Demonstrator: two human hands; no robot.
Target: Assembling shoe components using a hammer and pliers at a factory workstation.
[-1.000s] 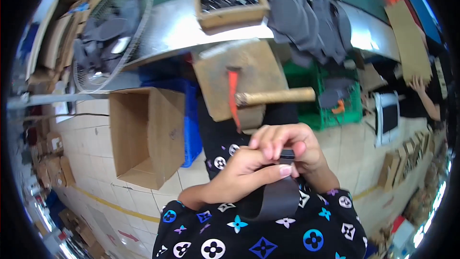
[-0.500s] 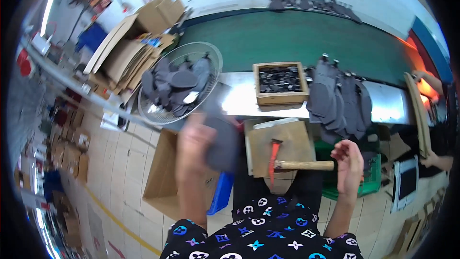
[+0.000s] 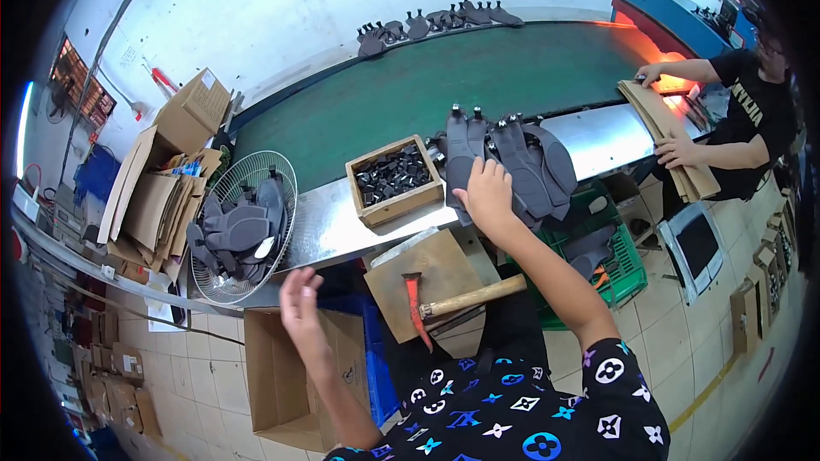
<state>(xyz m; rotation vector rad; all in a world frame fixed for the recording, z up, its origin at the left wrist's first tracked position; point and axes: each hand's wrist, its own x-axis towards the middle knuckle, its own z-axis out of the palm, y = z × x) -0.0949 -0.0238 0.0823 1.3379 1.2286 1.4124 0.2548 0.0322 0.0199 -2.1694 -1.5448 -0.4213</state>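
Currently, flat grey pieces (image 3: 530,172) lie just beneath and beyond the spread right grip (image 3: 489,198).

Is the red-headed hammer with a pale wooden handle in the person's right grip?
No, the red-headed hammer lies on the brown square board, while the right grip is at the dark grey flat pieces.

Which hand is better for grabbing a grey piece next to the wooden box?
Probably the right hand: it is right at the grey pieces. The left hand is farther off, near the open cardboard box.
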